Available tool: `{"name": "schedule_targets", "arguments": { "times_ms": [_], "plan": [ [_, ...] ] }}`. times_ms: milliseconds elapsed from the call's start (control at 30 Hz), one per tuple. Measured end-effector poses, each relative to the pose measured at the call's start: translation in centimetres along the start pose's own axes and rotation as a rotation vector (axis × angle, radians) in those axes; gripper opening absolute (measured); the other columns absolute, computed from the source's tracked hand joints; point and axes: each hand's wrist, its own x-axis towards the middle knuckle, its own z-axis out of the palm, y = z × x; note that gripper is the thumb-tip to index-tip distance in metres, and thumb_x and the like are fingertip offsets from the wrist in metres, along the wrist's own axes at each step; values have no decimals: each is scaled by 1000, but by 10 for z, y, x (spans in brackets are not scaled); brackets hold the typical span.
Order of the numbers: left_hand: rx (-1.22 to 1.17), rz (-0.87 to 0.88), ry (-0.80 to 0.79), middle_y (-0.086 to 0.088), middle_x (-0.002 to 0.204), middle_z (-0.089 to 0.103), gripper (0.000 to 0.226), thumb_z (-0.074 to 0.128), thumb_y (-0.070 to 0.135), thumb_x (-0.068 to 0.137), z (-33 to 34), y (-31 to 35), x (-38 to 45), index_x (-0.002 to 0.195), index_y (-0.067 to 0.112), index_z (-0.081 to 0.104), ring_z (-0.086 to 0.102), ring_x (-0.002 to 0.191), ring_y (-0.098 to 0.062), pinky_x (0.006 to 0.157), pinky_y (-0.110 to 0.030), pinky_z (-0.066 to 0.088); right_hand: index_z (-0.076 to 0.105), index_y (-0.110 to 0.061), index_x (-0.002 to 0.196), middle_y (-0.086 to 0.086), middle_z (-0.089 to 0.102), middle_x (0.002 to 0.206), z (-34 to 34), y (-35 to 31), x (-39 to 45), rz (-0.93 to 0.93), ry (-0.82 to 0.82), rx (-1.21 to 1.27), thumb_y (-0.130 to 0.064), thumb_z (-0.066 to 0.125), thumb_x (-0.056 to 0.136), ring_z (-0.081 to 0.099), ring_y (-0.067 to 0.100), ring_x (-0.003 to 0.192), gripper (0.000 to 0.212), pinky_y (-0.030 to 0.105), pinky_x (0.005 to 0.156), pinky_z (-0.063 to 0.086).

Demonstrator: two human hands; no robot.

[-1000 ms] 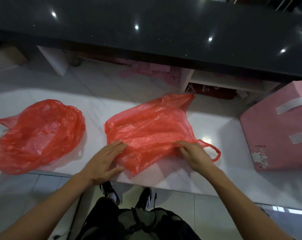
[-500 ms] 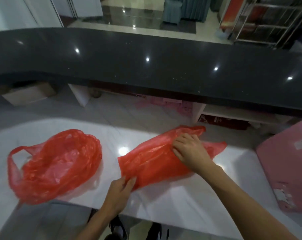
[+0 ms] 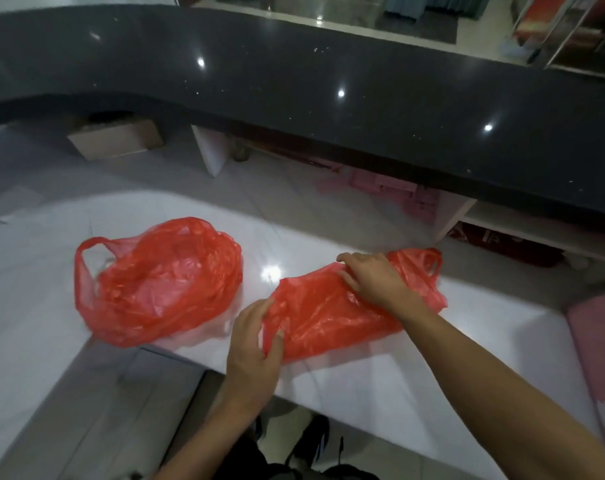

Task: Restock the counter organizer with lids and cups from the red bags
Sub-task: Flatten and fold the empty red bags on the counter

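red bags (image 3: 159, 282), white counter (image 3: 380, 386), black ledge (image 3: 328, 57)

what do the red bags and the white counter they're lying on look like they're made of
Right red bag, under both hands: thin plastic film, slightly see-through and glossy; it creases into fine wrinkles.
Left red bag: same crinkly translucent film, slumped open.
White counter: hard, polished, probably marble or a stone-look slab; it mirrors a ceiling light and shows faint grey veins.
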Motion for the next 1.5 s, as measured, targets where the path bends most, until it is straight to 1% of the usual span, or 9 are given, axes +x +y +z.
{"name": "schedule_targets", "arguments": {
  "times_ms": [100,167,300,433,700,1000,1233,1367,1500],
  "plan": [
    [250,543,-70,-2,141,54,46,61,12,94,16,14,8,140,10,56,47,135,-18,114,-34,35,58,-22,126,4,70,113,8,-4,-2,-10,20,11,-38,51,99,66,29,102,33,44,86,46],
    [415,661,-209,-3,149,50,47,56,21,97,35,20,19,143,12,53,40,142,-20,118,-40,30,59,-21,128,6,70,114,11,-7,-5,7,44,48,-36,53,97,65,31,104,35,45,87,47],
    [861,433,-451,-8,167,19,65,34,52,99,61,-3,46,155,18,34,7,155,-27,121,-59,13,61,-20,130,5,68,124,11,-3,-23,118,208,123,-40,49,97,60,28,117,41,47,101,41],
    [924,338,-580,-6,168,-9,84,16,72,95,66,-30,50,161,23,2,-16,153,-28,120,-61,-7,56,-23,138,1,56,142,19,15,-47,158,151,-29,-49,33,102,46,23,135,50,49,117,23],
    [913,318,-590,-3,169,-7,87,19,76,93,69,-53,44,161,27,-2,-12,154,-24,121,-60,-6,22,-30,158,-2,12,168,46,41,-66,254,-57,3,-60,13,102,4,17,155,65,47,124,1],
    [901,295,-622,-1,166,-21,86,16,77,94,69,-56,42,159,28,-13,-25,151,-21,122,-59,-4,13,-31,160,0,5,169,49,39,-65,250,-36,-29,-63,11,101,-5,19,155,67,47,124,-4],
    [914,251,-659,0,165,-25,87,13,79,93,70,-51,45,157,30,-19,-28,150,-21,120,-60,-6,46,-16,148,10,35,160,29,-13,-99,105,364,3,-37,43,102,26,28,150,50,50,122,15],
    [910,206,-666,1,166,-19,81,7,77,94,69,-40,51,158,31,-13,-18,153,-23,122,-58,-7,52,-21,143,3,43,155,46,-59,-138,37,242,123,-45,50,99,36,23,143,50,50,116,26],
    [924,191,-666,-1,169,5,66,16,59,101,60,-28,55,160,29,6,5,154,-25,121,-58,12,52,-26,140,1,46,152,71,-60,-152,31,130,126,-61,51,93,38,23,142,58,47,116,25]
  ]
}}
